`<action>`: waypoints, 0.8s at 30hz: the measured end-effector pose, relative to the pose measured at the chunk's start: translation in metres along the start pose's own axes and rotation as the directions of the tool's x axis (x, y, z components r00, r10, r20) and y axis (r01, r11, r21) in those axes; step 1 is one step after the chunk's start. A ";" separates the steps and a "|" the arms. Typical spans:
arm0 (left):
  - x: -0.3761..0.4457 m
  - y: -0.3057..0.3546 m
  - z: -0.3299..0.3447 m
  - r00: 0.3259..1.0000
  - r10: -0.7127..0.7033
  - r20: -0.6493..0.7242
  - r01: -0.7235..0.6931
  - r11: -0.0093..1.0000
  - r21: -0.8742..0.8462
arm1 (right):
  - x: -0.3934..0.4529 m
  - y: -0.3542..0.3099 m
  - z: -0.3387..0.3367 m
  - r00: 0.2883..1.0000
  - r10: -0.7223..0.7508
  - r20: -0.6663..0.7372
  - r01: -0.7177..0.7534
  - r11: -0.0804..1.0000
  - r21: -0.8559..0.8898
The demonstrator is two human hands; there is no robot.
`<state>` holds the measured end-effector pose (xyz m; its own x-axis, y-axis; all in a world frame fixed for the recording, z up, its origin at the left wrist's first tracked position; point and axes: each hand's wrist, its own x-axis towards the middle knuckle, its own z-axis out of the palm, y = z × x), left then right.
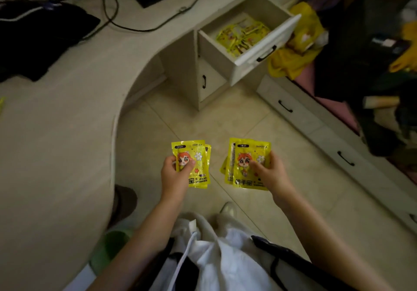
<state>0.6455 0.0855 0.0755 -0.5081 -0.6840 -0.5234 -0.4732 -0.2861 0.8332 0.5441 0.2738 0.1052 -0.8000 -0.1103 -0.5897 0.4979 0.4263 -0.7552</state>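
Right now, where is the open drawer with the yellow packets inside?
In the head view, the open drawer sits upper right of centre, pulled out of the cabinet beside the desk, left of a yellow bag.

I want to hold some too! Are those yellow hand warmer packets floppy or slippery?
Probably floppy: the hand warmer packets in the left hand are thin, flat pouches. Their glossy wrappers may slide; the right hand's stack fans out. Likely light: each hand holds several.
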 end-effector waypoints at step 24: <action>0.106 0.105 0.214 0.993 -0.025 0.114 0.022 0.999 0.027 | 0.181 -0.076 -0.128 0.990 0.102 -0.097 -0.091 0.990 0.105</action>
<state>0.3877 0.1263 0.0692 -0.5751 -0.5958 -0.5607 -0.5031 -0.2828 0.8166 0.3188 0.3361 0.0924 -0.7739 0.0211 -0.6329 0.6013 0.3383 -0.7239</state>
